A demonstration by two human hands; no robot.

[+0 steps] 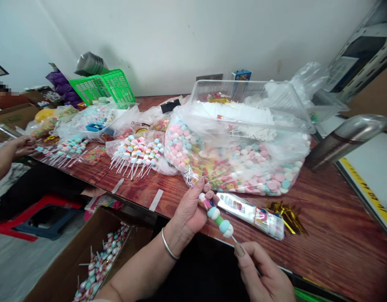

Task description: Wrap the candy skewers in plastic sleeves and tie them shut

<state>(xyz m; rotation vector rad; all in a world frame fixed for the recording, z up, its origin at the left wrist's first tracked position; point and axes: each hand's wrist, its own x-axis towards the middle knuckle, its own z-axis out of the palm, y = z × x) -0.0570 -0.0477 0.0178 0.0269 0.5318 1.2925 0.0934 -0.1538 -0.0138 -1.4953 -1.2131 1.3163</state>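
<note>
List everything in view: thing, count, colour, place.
candy skewer: one, pastel, held between both hands
sleeve pack: one, clear, on table by left hand
gold twist ties: bunch, right of the pack
big candy bag: one, clear, table centre
finished skewers: pile, pastel, left of bag
clear tub: one, behind bag
green basket: one, back left
cardboard box: one, brown, below table, skewers inside
co-worker's hand: one, far left
left hand: grips skewer top
right hand: pinches the stick

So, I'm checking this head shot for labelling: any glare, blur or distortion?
Head view: wide-angle bending at the edges; glare on the plastic candy bag; top-left patch pixelated; left hand, right hand and skewer sharp.
</note>
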